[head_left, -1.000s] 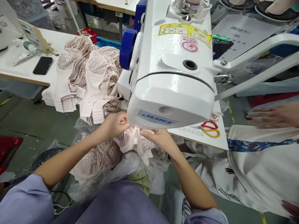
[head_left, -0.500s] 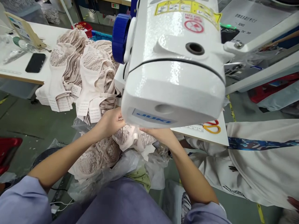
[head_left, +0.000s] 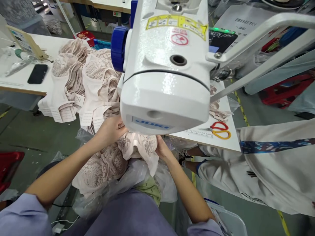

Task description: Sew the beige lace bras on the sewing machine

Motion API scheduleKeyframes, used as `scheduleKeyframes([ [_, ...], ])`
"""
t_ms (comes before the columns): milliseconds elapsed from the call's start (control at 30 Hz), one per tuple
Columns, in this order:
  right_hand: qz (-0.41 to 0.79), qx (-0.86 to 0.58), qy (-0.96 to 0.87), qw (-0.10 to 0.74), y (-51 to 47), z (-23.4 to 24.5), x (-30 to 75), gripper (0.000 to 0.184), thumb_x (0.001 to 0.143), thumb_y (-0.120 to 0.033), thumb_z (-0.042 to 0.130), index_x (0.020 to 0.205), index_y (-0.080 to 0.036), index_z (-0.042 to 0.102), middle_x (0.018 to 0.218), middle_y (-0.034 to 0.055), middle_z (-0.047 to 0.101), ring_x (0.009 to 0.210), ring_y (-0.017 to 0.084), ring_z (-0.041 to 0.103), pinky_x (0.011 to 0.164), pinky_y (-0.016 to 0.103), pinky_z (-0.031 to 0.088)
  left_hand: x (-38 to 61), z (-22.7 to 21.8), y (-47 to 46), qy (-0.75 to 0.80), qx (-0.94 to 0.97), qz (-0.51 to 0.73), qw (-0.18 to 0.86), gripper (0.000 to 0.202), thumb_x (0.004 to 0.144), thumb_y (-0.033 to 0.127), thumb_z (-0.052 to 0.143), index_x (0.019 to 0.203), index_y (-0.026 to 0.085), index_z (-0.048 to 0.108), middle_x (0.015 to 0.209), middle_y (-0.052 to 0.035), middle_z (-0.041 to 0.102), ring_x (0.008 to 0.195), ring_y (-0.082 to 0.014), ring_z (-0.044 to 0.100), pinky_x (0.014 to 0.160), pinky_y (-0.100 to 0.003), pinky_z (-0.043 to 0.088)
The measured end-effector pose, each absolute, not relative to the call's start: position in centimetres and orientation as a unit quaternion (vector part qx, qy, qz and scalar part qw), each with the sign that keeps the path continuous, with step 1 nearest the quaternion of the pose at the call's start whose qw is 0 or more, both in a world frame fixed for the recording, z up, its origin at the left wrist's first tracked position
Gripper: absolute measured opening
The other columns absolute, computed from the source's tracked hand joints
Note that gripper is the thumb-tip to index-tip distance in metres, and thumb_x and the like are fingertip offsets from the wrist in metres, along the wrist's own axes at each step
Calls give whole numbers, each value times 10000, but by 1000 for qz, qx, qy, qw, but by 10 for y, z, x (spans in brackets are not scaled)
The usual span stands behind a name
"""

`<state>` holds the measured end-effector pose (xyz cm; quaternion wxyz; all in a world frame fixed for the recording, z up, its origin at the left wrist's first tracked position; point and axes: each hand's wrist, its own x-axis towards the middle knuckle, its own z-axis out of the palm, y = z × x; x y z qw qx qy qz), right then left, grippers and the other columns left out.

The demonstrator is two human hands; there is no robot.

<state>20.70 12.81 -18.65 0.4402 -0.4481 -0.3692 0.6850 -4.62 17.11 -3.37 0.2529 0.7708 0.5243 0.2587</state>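
Note:
A pale pink lace bra (head_left: pixel 137 144) hangs below the head of a white sewing machine (head_left: pixel 164 98) in the head view. My left hand (head_left: pixel 112 130) is closed on the bra's left side, its fingertips partly hidden by the machine head. At the bra's right edge, my right hand (head_left: pixel 162 149) grips the fabric, with most of its fingers out of sight behind it. The needle area is covered by the machine head. More lace bras (head_left: pixel 98 167) lie in a heap on clear plastic (head_left: pixel 115 190) over my lap, below my left forearm.
Stacked bras (head_left: pixel 95 82) hang over the table's front edge at left, near a black phone (head_left: pixel 37 73). Scissors (head_left: pixel 220 130) with red and yellow handles lie on the right tabletop. A person in light clothing (head_left: pixel 278 164) stands at right.
My right hand has moved down and left, out from under the machine head, to the bra's edge. My view has shifted, so the machine sits further left and the scissors show more fully.

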Motion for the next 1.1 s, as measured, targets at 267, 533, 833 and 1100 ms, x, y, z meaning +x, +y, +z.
scheduleKeyframes([
  [267,778,-430,-247,386,93,-210,221,651,553,-633,853,1055,-248,701,1076,99,785,1086,333,716,924,453,571,-43,-37,170,529,770,247,257,36,837,220,583,810,222,559,578,41,445,536,-155,457,562,-275,351],
  [533,681,-499,-270,463,96,-194,236,557,674,-632,764,1066,-240,719,1029,82,793,998,307,742,851,433,593,-44,-35,162,551,744,236,294,114,864,287,594,913,195,639,722,-29,637,671,-208,608,617,-301,438],
  [833,565,-538,-328,533,90,-123,261,452,600,-621,848,806,-232,742,671,36,747,559,222,662,568,338,535,-48,-24,101,524,770,319,178,178,947,263,531,1104,208,595,1118,-110,686,1066,-248,651,864,-375,532],
  [1100,575,-325,-716,226,68,-35,193,306,983,-408,569,867,-238,796,816,26,766,774,186,689,736,272,503,-11,-10,69,347,866,151,328,486,859,490,692,1228,189,595,1133,-145,715,1051,-327,670,893,-450,536],
])
